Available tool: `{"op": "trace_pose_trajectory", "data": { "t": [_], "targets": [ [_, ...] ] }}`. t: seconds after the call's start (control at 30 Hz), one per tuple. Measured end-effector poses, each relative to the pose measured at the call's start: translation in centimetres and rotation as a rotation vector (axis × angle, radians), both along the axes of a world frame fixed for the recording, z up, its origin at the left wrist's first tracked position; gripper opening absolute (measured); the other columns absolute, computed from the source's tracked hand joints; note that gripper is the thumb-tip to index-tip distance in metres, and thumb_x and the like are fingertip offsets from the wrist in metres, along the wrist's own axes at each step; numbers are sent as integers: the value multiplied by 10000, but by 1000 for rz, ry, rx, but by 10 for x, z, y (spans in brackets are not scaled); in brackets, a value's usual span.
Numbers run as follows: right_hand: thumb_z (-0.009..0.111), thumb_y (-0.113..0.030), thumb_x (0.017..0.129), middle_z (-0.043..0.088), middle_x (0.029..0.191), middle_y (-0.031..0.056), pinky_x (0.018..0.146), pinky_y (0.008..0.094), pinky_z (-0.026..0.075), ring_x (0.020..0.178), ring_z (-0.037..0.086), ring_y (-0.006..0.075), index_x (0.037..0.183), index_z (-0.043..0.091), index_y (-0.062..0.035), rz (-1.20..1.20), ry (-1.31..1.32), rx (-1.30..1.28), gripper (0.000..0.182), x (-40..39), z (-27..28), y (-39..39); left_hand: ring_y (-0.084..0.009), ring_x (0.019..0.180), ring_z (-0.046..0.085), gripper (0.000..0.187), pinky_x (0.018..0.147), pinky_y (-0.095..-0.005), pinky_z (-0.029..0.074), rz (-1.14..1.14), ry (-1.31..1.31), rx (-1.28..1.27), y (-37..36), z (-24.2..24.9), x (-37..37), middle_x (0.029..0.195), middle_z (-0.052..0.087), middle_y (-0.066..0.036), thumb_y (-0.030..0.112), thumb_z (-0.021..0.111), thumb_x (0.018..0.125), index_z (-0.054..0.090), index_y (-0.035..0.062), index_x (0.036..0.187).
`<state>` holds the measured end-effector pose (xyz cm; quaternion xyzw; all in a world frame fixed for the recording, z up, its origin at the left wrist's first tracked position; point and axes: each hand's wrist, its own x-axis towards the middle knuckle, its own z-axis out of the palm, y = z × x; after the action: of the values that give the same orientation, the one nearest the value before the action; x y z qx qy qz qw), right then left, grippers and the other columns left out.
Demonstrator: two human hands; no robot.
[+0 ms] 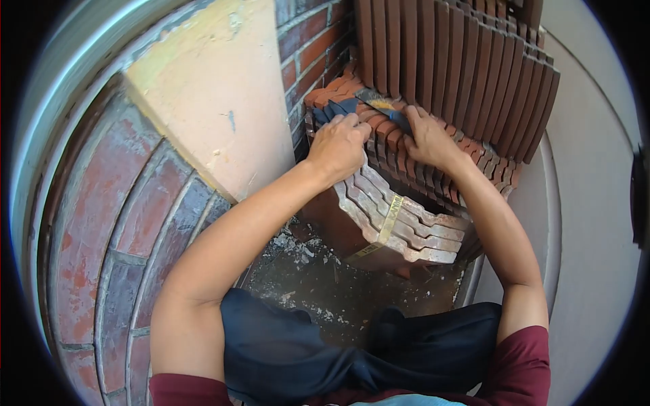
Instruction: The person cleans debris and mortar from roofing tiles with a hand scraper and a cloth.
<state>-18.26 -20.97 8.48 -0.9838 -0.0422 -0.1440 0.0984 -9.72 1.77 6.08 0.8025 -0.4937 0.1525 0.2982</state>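
My right hand [431, 139] is closed around the dark handle of a putty knife [399, 122]. Its flat blade points left, over the edges of a row of orange-red roof tiles [389, 139]. To the left, my left hand [338, 145] rests with curled fingers at the upper end of a bundle of pale-edged tiles [406, 227]. What its fingertips press on is hidden. Just beyond them lies a dark blue-grey piece [336, 108], whose kind I cannot make out. Yellow printed tape [389, 220] runs around the bundle.
More brown tiles [460, 74] stand on edge behind the row. A brick wall [101, 223] and a cream panel [210, 88] are on the left, a pale curved surface [582, 223] on the right. White crumbs litter the floor [338, 304] before my knees.
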Motion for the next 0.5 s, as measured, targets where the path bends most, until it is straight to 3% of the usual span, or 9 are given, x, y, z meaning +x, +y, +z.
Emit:
{"op": "trace_pose_trajectory", "data": {
  "t": [0.07,0.13,0.23,0.33,0.37,0.5],
  "targets": [
    [630,-49,782,584,1099,291,924,506,464,1086,570,477,1182,474,28,33,60,18,436,2,3,2,-395,974,603,171,872,-489,503,11,29,-13,1,1,-1,956,606,-185,-9,520,784,649,25,891],
    [644,-68,780,640,972,265,838,502,500,958,631,450,1185,536,39,46,28,-51,433,3,13,5,-404,989,602,168,885,-488,502,34,42,-29,1,0,-3,964,608,-199,0,526,785,649,18,898],
    [686,-60,782,655,889,206,764,459,514,836,659,387,1068,675,9,58,-85,72,295,4,55,25,-427,1137,558,201,978,-494,468,51,109,1,1,3,-4,1154,589,-252,16,572,763,671,-10,936],
    [725,-44,799,666,916,185,757,375,522,859,686,321,1102,694,6,37,-122,22,308,13,83,46,-465,1267,477,252,1069,-506,404,99,-22,-39,0,-2,-3,1334,508,-303,18,588,753,688,-23,981],
    [752,-55,778,664,904,174,746,374,522,858,686,323,1079,719,-4,42,-168,0,307,18,89,57,-479,1310,445,271,1100,-511,380,127,-97,-53,0,-3,-4,1393,473,-320,16,592,750,694,-26,997],
    [766,-84,759,671,913,180,787,414,536,878,679,363,1037,738,-10,39,-299,-98,289,55,85,73,-511,1360,383,315,1150,-521,322,98,36,-1,-2,-2,-3,1448,415,-342,13,579,751,697,-29,1041]
  ]
}}
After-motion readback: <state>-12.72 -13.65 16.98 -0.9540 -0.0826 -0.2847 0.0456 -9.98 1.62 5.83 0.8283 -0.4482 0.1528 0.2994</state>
